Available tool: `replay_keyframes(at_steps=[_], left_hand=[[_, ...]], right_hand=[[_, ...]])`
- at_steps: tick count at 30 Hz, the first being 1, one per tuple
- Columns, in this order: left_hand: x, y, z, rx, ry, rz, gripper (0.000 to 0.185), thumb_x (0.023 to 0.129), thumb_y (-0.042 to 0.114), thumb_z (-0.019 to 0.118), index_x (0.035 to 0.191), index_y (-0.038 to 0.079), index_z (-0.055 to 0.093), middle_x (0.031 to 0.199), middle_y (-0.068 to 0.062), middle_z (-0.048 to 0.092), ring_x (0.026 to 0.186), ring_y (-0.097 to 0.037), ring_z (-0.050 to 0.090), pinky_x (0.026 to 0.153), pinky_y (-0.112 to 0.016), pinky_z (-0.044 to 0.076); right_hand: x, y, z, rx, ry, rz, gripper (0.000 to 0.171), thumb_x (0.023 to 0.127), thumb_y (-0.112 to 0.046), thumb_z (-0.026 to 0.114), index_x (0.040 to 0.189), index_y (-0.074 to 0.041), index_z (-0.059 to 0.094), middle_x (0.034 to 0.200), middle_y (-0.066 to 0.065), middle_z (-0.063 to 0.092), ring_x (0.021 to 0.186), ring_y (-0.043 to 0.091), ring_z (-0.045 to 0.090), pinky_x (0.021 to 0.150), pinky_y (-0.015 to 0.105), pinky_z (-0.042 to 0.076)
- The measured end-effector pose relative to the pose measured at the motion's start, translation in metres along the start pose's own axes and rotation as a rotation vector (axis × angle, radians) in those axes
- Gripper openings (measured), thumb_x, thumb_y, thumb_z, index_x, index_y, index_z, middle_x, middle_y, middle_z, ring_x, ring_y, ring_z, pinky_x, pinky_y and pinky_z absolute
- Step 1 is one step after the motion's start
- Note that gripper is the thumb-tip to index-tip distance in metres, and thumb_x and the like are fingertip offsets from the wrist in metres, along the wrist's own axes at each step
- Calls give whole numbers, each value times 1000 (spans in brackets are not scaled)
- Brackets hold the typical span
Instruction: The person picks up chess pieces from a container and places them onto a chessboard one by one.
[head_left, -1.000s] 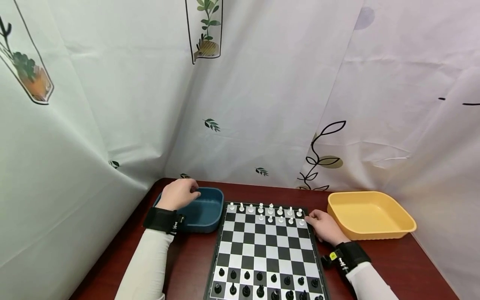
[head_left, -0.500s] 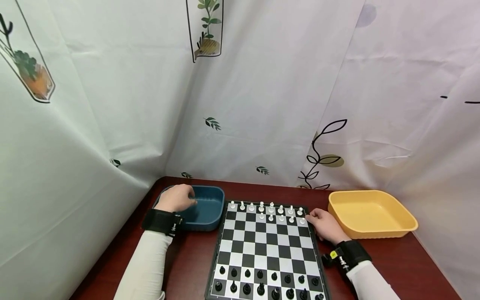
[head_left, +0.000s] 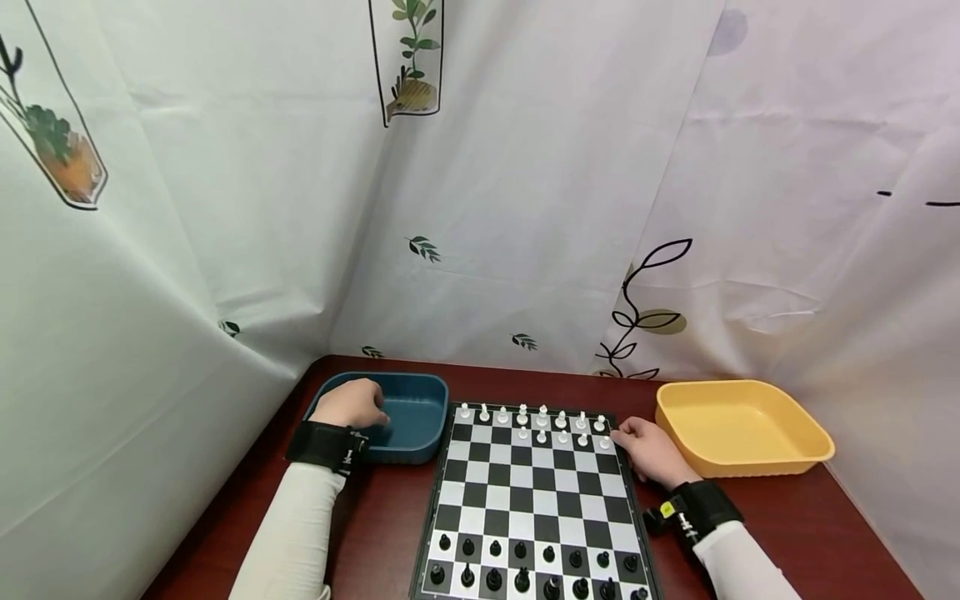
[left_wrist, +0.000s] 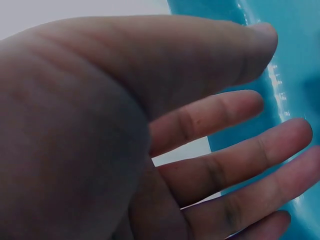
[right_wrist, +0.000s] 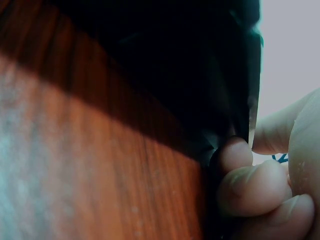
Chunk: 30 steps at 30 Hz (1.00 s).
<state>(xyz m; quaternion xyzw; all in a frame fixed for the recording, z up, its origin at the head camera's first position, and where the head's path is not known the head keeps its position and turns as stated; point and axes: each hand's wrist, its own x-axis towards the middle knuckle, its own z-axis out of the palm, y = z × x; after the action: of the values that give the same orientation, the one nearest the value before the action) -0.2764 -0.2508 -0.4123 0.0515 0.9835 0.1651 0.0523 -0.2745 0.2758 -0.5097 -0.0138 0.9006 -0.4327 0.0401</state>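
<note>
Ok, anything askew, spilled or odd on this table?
One oddity: the white pawn row on the chessboard has gaps at its left end, while the black pieces look complete. Nothing spilled or tipped.

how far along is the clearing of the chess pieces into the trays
Barely begun, by the look of it. Done: the second white row shows gaps on its left squares. In hand: the left hand is over the blue tray, fingers spread and empty in the wrist view; the right hand rests at the chessboard's far right corner. Left: most white pieces, all black pieces; the yellow tray looks empty.
</note>
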Motion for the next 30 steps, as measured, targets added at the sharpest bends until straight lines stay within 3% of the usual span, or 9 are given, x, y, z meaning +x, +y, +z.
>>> replay_keyframes(at_steps=[5, 11, 16, 18, 20, 23, 25, 30], left_hand=[[-2, 1, 2, -5, -6, -10, 19, 91, 21, 92, 92, 13, 74, 87, -3, 68, 74, -20, 57, 69, -41, 45], [-3, 3, 5, 7, -3, -11, 23, 90, 20, 93, 87, 13, 72, 80, 0, 61, 71, -19, 53, 66, -39, 41], [1, 0, 10, 3, -3, -10, 47, 88, 19, 94, 67, 19, 52, 66, 5, 37, 62, -15, 35, 60, -36, 28], [3, -2, 12, 9, -8, -11, 48, 86, 18, 95, 64, 21, 53, 64, 6, 38, 61, -15, 35, 58, -34, 29], [4, -4, 15, 16, -16, -19, 40, 85, 18, 96, 64, 19, 62, 64, 6, 48, 61, -15, 43, 57, -33, 35], [5, -5, 16, 38, -16, -26, 20, 83, 17, 97, 77, 17, 78, 79, 2, 70, 71, -18, 60, 62, -39, 52], [6, -5, 17, 48, -11, -27, 16, 82, 15, 98, 84, 15, 82, 86, 0, 74, 76, -19, 64, 66, -42, 56], [10, -7, 23, 49, -22, -24, 30, 83, 9, 94, 67, 14, 70, 68, 5, 51, 66, -16, 43, 59, -36, 40]], right_hand=[[-1, 0, 0, 6, -4, -2, 21, 112, -21, 63, 98, -5, 62, 60, 5, 55, 42, 20, 52, 44, 34, 45], [-2, -2, 0, 5, 1, -8, 21, 111, -21, 63, 98, -5, 62, 60, 4, 54, 42, 20, 51, 44, 34, 45], [-1, -2, 0, 9, 0, -8, 21, 111, -20, 63, 98, -5, 62, 60, 4, 54, 42, 20, 51, 44, 34, 45], [-1, -2, 0, 8, 1, -7, 21, 111, -20, 63, 98, -4, 62, 60, 4, 54, 42, 20, 51, 44, 34, 45], [-1, -2, 1, 8, -1, -3, 21, 111, -20, 63, 98, -4, 62, 60, 4, 54, 42, 20, 51, 44, 34, 45], [-1, -2, 1, 8, 1, 1, 21, 111, -20, 62, 98, -5, 62, 60, 4, 54, 42, 20, 51, 44, 34, 45], [-1, -2, 1, 9, 2, 1, 21, 112, -20, 62, 98, -5, 61, 61, 5, 54, 43, 20, 51, 45, 34, 45], [0, 0, 1, 10, 0, 8, 21, 112, -21, 62, 99, -5, 62, 61, 5, 55, 43, 20, 51, 45, 34, 45]])
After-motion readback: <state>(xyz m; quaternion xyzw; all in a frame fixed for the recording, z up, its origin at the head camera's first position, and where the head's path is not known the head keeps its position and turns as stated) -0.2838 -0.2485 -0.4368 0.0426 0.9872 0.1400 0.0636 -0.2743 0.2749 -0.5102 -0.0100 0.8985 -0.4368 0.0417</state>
